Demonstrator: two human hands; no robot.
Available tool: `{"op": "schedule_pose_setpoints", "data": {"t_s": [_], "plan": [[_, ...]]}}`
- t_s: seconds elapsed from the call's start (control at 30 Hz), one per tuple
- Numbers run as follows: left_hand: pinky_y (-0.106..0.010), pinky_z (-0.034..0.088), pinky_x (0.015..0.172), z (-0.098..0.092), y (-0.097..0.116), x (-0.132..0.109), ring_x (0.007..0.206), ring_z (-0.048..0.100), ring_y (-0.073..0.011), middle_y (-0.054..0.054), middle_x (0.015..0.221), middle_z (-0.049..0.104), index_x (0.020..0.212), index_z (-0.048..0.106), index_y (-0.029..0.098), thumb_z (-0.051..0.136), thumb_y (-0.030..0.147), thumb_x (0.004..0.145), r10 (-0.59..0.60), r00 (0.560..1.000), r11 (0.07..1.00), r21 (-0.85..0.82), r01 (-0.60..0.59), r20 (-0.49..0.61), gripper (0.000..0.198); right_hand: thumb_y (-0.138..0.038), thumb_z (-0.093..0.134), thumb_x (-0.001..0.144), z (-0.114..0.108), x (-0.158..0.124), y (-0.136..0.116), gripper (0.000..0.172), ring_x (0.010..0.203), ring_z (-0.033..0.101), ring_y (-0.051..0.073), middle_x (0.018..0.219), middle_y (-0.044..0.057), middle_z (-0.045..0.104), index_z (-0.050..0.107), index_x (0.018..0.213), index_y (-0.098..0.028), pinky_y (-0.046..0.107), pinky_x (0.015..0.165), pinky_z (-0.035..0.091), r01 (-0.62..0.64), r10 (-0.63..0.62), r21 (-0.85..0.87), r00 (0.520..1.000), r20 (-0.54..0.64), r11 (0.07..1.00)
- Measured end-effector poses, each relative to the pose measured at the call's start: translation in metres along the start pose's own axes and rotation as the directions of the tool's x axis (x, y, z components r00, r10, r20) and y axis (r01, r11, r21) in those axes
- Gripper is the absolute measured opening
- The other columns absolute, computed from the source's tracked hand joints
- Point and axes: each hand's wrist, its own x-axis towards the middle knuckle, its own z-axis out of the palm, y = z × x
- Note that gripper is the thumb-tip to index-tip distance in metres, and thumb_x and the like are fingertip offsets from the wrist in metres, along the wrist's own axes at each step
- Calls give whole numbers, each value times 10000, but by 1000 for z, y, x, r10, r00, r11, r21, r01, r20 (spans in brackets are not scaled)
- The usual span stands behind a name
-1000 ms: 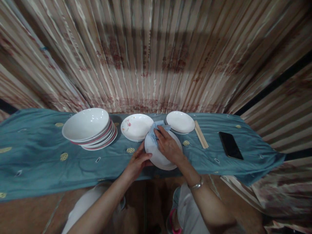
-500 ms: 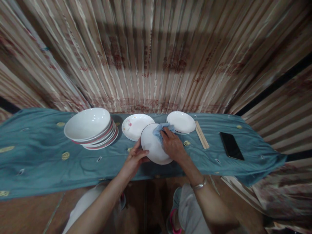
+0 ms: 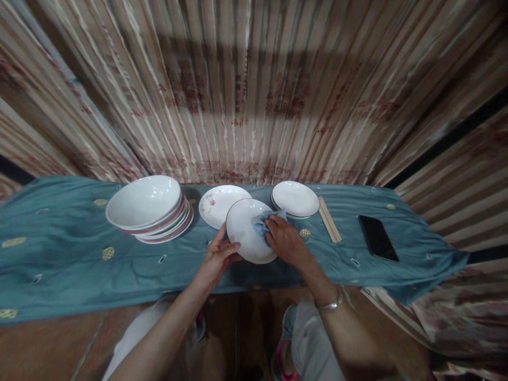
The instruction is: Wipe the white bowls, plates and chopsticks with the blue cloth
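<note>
My left hand (image 3: 216,259) grips the lower left rim of a white plate (image 3: 246,233), which is held tilted above the blue tablecloth (image 3: 71,264). My right hand (image 3: 286,242) presses a small blue cloth (image 3: 264,223) against the plate's right side, fingers closed on the cloth. Behind the plate lies a flowered white plate (image 3: 216,203), partly hidden by it. A small stack of white plates (image 3: 296,199) sits just beyond my right hand.
A stack of large white bowls with red rims (image 3: 148,207) stands at the left. Wooden chopsticks (image 3: 327,226) and a black phone (image 3: 378,237) lie to the right. A striped curtain (image 3: 254,90) hangs behind the table. My knees show below the table's edge.
The held plate has shifted up and to the left, now overlapping the flowered plate. My right hand with the cloth has slid from the plate's top toward its right side.
</note>
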Motion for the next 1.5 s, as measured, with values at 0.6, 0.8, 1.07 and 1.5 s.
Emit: {"op": "schedule_pose_setpoints", "data": {"t_s": [0.6,0.8,1.07,1.5], "plan": [[-263,533,621,1,2,1,679,645,-160,-10,808,716,1458,349,253,812,176,575,9,999,1000,-25,-10,-43,1000,-144,620,812,-16,-4,-14,99,770,592,135,900,18,652,652,896,-185,244,715,443,99,-179,484,976,123,870],[-257,528,617,3,0,-1,663,626,-144,3,794,701,1444,376,258,811,185,581,-7,1000,999,-35,6,-13,969,-175,599,844,-13,-2,-27,127,859,616,142,1012,31,658,662,950,-203,254,764,480,155,-241,634,969,52,757],[-273,543,621,3,-3,-1,674,612,-139,6,796,675,1398,444,242,818,220,585,-38,999,999,-37,39,10,895,-157,548,861,-7,0,-32,247,1104,579,181,1181,73,617,631,1088,-205,338,961,459,230,-287,662,958,-24,713],[-294,555,654,4,-5,-3,719,627,-153,-14,879,683,1310,547,276,803,258,636,-45,994,999,-16,46,98,722,-232,440,931,3,-1,-33,418,1339,406,214,1423,143,442,477,1343,-175,412,1110,353,264,-273,593,959,-77,761]]}}
